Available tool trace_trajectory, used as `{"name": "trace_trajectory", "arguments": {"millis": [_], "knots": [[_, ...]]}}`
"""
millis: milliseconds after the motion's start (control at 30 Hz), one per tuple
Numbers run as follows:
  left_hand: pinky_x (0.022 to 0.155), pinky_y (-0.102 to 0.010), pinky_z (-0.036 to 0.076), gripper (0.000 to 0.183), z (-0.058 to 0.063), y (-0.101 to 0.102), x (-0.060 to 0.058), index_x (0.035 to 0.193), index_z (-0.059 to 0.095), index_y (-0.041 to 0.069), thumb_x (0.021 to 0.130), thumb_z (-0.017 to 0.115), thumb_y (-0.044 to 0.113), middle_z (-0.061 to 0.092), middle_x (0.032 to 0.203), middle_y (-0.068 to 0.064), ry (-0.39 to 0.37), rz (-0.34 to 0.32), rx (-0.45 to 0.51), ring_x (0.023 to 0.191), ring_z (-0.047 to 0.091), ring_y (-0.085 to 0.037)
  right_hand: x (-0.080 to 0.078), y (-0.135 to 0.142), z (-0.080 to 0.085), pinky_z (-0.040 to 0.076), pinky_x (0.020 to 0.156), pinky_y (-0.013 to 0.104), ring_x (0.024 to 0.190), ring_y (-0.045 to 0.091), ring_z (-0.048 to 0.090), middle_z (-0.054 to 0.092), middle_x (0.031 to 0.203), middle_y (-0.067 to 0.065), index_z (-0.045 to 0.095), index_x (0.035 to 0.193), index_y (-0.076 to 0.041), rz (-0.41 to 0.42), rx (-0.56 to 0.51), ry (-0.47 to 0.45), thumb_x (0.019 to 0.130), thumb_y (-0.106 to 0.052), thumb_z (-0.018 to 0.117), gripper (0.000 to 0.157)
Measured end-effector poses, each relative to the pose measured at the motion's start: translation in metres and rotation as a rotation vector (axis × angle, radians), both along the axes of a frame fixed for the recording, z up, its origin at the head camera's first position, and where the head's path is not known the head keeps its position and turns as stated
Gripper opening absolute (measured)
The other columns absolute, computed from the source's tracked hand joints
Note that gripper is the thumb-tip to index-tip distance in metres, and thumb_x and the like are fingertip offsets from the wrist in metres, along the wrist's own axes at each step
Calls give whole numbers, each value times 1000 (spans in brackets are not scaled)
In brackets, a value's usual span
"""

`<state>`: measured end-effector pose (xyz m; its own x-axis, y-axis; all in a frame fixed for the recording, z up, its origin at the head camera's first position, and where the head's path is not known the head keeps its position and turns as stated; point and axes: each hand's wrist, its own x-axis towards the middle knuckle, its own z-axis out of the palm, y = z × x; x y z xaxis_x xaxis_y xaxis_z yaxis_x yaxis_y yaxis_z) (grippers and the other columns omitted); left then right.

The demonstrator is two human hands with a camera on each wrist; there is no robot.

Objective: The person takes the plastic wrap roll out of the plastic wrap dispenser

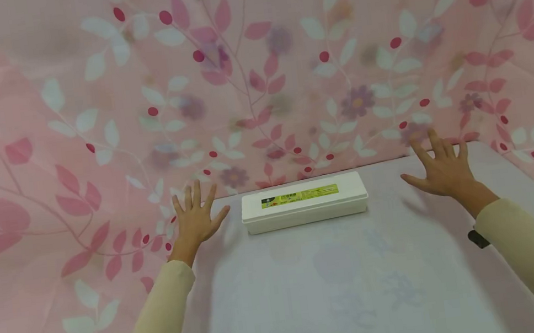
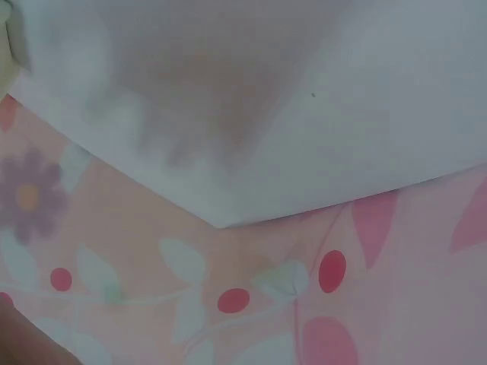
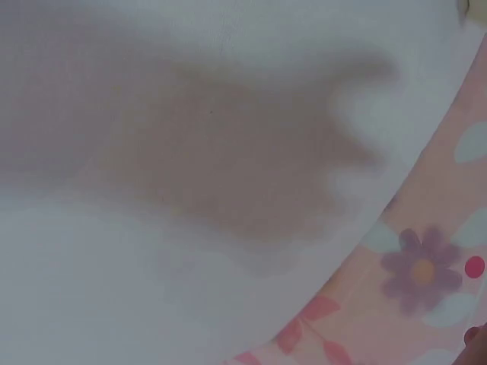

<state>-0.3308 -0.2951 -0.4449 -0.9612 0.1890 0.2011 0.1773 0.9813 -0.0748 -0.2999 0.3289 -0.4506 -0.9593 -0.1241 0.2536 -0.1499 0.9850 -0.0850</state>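
Observation:
A long white lidded box [image 1: 305, 209] with a green and yellow label on top lies crosswise near the far edge of the table. To its left, my left hand [image 1: 195, 219] is spread with straight fingers, holding nothing. My right hand [image 1: 444, 171] is spread the same way, farther from the box on its right side. Both hands are apart from the box, and their shadows fall on the tabletop. A sliver of the box [image 2: 6, 53] shows at the upper left of the left wrist view.
A pale table [image 1: 283, 298] extends toward me from the box. Pink leaf-and-flower curtains [image 1: 256, 79] hang behind it and at both sides, close to the table's edges. A small dark object [image 1: 478, 238] shows by my right sleeve.

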Motion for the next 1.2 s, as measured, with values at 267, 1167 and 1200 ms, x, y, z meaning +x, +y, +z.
{"name": "trace_trajectory", "arguments": {"millis": [267,1167,1200], "knots": [[113,-69,-13,86,-4,15,-2,160,7,31,91,27,79,-8,167,-12,-75,-81,80,153,-3,-38,-6,-20,-1,2,106,79,136,57,17,-12,163,23,3,160,-23,25,-81,-29,88,-70,50,98],[118,-61,20,132,-28,50,-19,160,2,26,63,85,62,9,167,-2,-406,-264,562,153,13,-27,-26,-122,-20,34,98,76,140,51,29,11,162,21,13,158,-22,263,-344,-306,66,-75,75,124],[119,-58,20,133,-29,51,-21,160,3,25,62,87,61,10,167,-3,-415,-270,585,153,14,-27,-27,-123,-21,35,98,75,138,49,33,15,161,21,14,158,-21,275,-348,-302,64,-74,77,124]]}}
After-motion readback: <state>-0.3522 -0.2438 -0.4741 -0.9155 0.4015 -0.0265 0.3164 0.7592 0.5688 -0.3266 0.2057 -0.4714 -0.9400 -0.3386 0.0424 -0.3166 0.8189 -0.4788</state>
